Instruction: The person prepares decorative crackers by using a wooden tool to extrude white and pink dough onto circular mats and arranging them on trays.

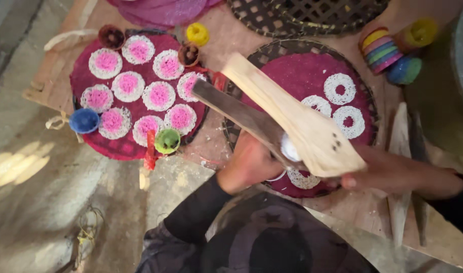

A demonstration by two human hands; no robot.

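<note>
Hands: your right hand (393, 174) grips the pale flat wooden paddle (297, 119); left hand (249, 162) clasps the dark wooden slat (236, 111) over the magenta woven tray (302, 76).

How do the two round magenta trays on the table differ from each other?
The left tray carries about ten white rings filled with pink centres; the right tray has only a few white rings with open centres. The left tray lies fully in view; the right tray is partly covered by wooden paddles and both hands. Both are round, woven-rimmed, magenta-coated.
</note>
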